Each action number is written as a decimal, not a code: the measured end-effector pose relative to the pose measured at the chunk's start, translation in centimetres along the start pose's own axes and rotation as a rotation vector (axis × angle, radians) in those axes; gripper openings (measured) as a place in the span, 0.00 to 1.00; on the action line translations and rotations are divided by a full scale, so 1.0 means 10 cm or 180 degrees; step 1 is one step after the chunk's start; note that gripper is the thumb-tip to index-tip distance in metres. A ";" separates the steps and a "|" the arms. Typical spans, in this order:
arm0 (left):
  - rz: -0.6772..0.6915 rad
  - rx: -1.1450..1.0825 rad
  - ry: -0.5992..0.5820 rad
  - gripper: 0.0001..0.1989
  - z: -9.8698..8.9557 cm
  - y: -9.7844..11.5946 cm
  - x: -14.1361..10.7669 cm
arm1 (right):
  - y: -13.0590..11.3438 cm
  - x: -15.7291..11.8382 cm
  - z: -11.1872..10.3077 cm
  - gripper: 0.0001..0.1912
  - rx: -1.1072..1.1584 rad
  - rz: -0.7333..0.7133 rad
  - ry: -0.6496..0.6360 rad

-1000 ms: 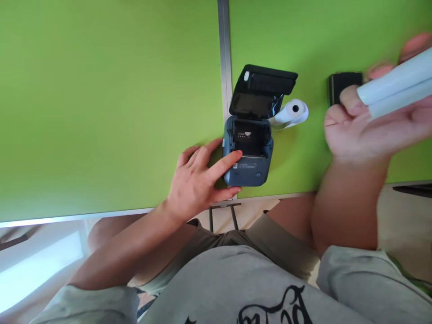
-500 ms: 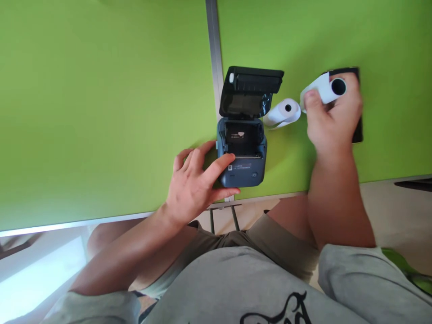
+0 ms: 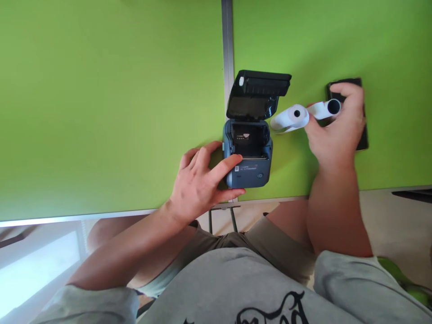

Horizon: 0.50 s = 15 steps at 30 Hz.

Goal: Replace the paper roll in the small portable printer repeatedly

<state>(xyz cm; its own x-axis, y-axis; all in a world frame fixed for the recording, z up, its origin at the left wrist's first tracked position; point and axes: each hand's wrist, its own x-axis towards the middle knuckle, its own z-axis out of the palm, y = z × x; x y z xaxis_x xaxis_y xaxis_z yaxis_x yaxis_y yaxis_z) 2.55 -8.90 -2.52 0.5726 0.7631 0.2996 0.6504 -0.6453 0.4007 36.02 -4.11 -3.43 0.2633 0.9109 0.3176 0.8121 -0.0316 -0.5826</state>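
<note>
Head view: small blue-grey label printer is steadied at the near edge of the green table, by the seam between the two tops, w/ its lid flipped open and the paper bay empty. Left hand is closed on the printer's left side, index finger laid over the front. Right hand is curled round a thin white core tube, held just beside a white paper roll lying right of the printer; a black flat item is partly covered under the hand. Roll is judged light, crushable, prone to unwinding and rolling off; best taken across its cylinder sides, approx. mid-length, not by the loose tail. Printer is stiff plastic; lid hinge prob. fragile.
</note>
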 end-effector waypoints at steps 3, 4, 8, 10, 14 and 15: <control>0.0021 0.0028 0.0033 0.33 -0.01 0.00 0.01 | -0.19 -0.02 -0.06 0.33 0.0376 -0.0610 0.0443; 0.0021 0.0029 0.0036 0.33 -0.01 0.00 0.01 | -0.26 -0.03 -0.08 0.30 0.0480 -0.0898 0.0629; -0.0016 0.0000 -0.0014 0.33 -0.02 0.00 0.01 | -0.57 -0.15 -0.10 0.18 0.0475 -0.1418 0.1219; -0.0050 -0.0015 -0.0043 0.33 -0.02 0.00 0.01 | -0.72 -0.24 -0.05 0.18 0.0418 -0.1419 0.0749; -0.0107 -0.0052 -0.0062 0.34 -0.02 -0.01 0.00 | -0.86 -0.34 0.13 0.27 0.0093 -0.1218 0.0101; -0.0114 -0.0060 -0.0067 0.34 -0.02 -0.01 0.00 | -0.85 -0.33 0.17 0.28 -0.0018 -0.1094 0.0028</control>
<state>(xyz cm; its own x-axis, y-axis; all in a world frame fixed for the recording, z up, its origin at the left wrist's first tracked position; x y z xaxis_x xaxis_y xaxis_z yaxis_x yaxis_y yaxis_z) 2.38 -8.79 -2.39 0.5596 0.7846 0.2667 0.6612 -0.6168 0.4271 27.34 -6.14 -0.79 -0.0216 0.8651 0.5012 0.8569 0.2742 -0.4364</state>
